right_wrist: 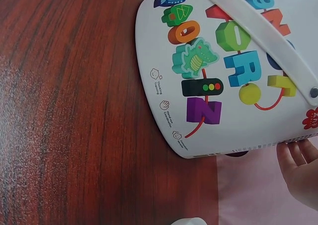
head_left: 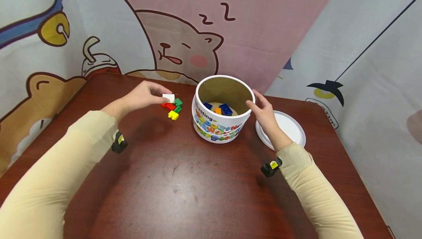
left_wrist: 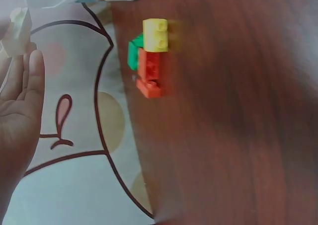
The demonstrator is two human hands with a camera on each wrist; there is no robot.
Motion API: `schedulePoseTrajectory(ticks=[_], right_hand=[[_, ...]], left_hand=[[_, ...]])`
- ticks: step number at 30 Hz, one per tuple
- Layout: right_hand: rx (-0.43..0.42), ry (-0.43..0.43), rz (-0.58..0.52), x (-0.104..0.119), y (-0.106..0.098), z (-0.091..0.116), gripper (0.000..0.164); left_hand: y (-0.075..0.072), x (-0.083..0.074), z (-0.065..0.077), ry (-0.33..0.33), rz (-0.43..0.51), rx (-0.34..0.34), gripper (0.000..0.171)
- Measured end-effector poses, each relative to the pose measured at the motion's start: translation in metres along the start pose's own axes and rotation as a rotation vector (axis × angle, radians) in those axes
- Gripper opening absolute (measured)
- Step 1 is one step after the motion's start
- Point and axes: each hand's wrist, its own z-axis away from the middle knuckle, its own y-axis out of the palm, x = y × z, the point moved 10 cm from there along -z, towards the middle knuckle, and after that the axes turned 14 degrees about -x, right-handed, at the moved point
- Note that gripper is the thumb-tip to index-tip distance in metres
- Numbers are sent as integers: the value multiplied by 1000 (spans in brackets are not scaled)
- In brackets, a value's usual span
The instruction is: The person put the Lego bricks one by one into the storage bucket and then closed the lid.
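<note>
My left hand (head_left: 143,95) pinches a white toy brick (head_left: 169,98) between thumb and fingers, above a small group of bricks on the table. That group holds a yellow brick (head_left: 173,115), a red brick (head_left: 170,107) and green bricks (head_left: 178,102). To its right stands a round white bucket (head_left: 217,132) with printed coloured letters. Blue bricks (head_left: 225,109) and an orange brick (head_left: 217,111) lie on its floor. My right hand (head_left: 263,112) rests at the bucket's right rim, thumb at the top edge and fingers along the outer wall (right_wrist: 303,160).
A white round lid (head_left: 290,131) lies on the brown table (head_left: 184,180) right of the bucket, partly behind my right forearm. A curtain with cartoon prints (head_left: 263,22) hangs along the table's back edge. Dark wrist cameras (head_left: 119,142) are strapped on both wrists.
</note>
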Motion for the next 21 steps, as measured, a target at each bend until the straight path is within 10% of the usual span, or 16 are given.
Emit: schedulePoseTrajectory(ticks=[21], right_hand=[[-5, 1, -35, -2, 0, -2, 56]], left_hand=[[31, -75, -28, 81, 86, 18, 32]])
